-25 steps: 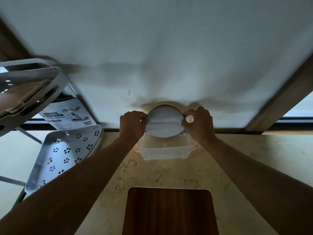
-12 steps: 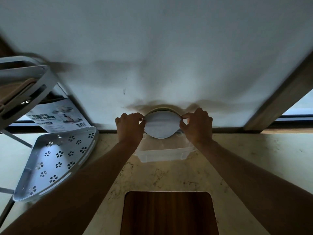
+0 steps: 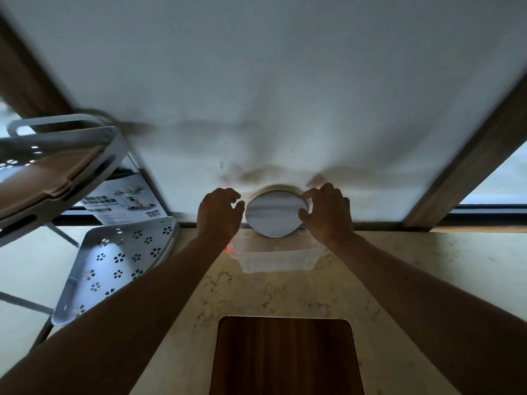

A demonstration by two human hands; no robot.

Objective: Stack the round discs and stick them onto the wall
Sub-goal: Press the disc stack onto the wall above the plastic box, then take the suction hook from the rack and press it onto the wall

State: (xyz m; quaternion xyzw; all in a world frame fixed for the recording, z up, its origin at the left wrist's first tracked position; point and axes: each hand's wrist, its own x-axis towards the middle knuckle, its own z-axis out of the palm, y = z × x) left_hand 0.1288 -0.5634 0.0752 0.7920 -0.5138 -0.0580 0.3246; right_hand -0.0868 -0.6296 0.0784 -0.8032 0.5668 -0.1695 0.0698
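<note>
A pale grey round disc (image 3: pixel 276 215) sits flat in front of a beige disc whose rim (image 3: pixel 281 187) shows just behind its top edge. Both are held up against the white wall (image 3: pixel 271 95), low down and just above the counter. My right hand (image 3: pixel 328 215) pinches the stack's right edge between thumb and fingers. My left hand (image 3: pixel 219 216) hovers at the left edge with its fingers spread, and a narrow gap separates it from the disc. The backs of the discs are hidden.
A clear plastic tub (image 3: pixel 278 256) stands on the marble counter (image 3: pixel 427 266) right under the discs. A dark wooden board (image 3: pixel 285 357) lies nearer me. At the left are a white perforated corner shelf (image 3: pixel 114 266), a printed leaflet (image 3: pixel 122 201) and a rack (image 3: pixel 57 166). A wooden frame (image 3: pixel 470 166) runs at the right.
My left hand has let go of the disc's left edge and spread its fingers. My right hand keeps its grip, and the discs sit at about the same spot on the wall.
</note>
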